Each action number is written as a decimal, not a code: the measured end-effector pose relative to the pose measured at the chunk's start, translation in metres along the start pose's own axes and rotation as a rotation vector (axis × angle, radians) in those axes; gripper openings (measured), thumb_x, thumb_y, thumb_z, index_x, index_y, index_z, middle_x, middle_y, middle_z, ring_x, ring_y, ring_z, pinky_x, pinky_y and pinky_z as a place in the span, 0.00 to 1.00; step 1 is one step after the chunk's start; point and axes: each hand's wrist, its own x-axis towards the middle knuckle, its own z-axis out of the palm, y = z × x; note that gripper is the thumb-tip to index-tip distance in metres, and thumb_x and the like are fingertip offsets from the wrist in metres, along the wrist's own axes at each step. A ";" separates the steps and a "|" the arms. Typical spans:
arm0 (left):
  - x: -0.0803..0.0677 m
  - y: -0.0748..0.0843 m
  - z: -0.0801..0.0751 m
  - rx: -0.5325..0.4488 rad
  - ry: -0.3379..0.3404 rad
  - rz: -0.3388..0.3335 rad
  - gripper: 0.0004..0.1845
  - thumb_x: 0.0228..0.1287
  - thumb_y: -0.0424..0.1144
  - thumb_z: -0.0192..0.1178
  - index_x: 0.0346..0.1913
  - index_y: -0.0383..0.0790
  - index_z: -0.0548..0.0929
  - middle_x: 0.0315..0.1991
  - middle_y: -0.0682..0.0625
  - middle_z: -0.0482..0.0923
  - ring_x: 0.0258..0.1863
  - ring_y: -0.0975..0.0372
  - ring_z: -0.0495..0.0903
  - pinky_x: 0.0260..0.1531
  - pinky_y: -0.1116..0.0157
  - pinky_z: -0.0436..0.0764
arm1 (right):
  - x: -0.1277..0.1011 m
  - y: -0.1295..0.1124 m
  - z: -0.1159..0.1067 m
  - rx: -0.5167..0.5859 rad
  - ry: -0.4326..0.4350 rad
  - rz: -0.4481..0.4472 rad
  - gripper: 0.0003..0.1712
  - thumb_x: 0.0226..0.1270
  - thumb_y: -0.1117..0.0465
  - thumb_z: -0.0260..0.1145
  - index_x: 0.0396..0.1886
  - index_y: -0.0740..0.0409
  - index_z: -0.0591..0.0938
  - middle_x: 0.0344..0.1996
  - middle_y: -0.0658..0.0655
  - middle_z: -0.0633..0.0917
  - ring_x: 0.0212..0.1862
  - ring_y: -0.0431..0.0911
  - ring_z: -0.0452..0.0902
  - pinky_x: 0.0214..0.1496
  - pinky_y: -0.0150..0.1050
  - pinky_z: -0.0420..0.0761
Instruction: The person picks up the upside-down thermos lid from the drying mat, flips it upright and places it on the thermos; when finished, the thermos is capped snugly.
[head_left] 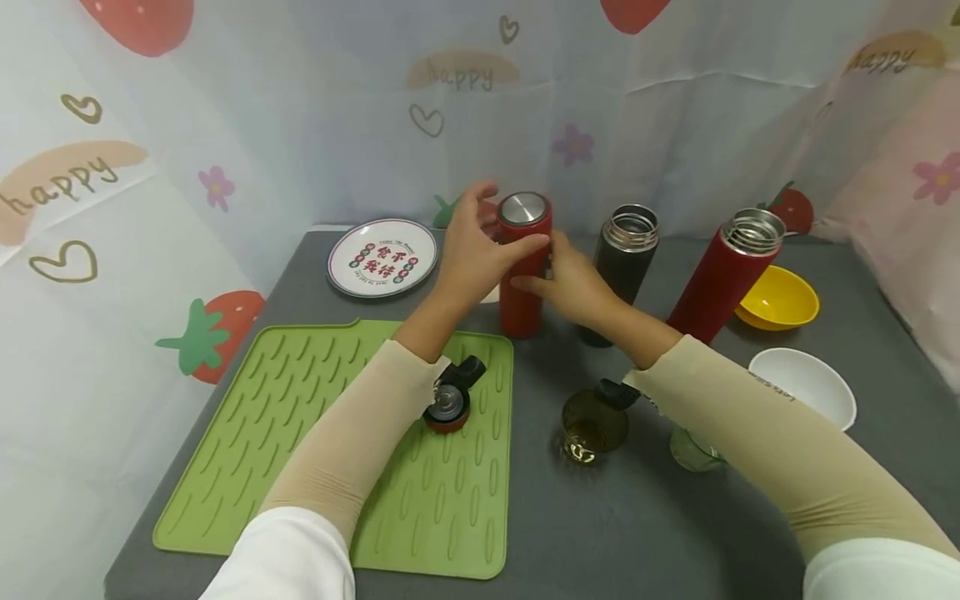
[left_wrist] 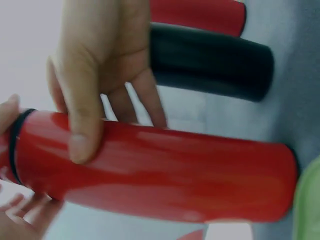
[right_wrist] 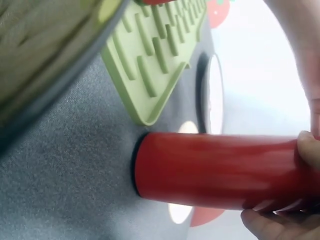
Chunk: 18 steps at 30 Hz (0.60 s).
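My left hand [head_left: 468,250] gripped the lid [head_left: 523,218]; my right hand [head_left: 572,283] clamped the flask [head_left: 522,292] body on the counter [head_left: 645,517]. Capping step; next, I judged, twisting tight.

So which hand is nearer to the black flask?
Right. The right hand holds the red flask just beside the black flask; the left hand grips that red flask's far side.

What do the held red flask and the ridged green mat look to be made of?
Red cylindrical flask: probably painted metal, with a smooth satin sheen and a brushed silvery lid top. Green ridged mat: likely silicone or soft rubber, matte, with moulded ribs and rounded corners. Left hand and right hand grip the flask.
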 end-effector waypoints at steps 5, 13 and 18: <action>-0.007 -0.009 0.000 -0.014 -0.005 0.178 0.34 0.61 0.38 0.69 0.66 0.36 0.66 0.55 0.44 0.76 0.53 0.62 0.78 0.53 0.66 0.76 | 0.002 0.002 0.002 -0.019 0.000 0.006 0.46 0.66 0.48 0.68 0.71 0.64 0.55 0.61 0.64 0.72 0.61 0.56 0.72 0.61 0.51 0.71; -0.002 -0.007 0.003 0.058 -0.045 0.182 0.41 0.58 0.44 0.71 0.71 0.39 0.62 0.60 0.46 0.70 0.55 0.64 0.75 0.54 0.68 0.73 | 0.002 0.001 0.002 -0.046 -0.005 -0.053 0.45 0.67 0.50 0.67 0.72 0.65 0.54 0.63 0.65 0.70 0.62 0.58 0.70 0.61 0.53 0.70; -0.005 -0.007 0.015 -0.032 0.073 0.005 0.46 0.49 0.49 0.77 0.68 0.39 0.63 0.58 0.48 0.69 0.55 0.64 0.75 0.52 0.68 0.75 | 0.000 0.002 0.003 -0.044 -0.005 -0.036 0.45 0.66 0.48 0.67 0.70 0.67 0.56 0.61 0.66 0.71 0.60 0.58 0.71 0.60 0.52 0.71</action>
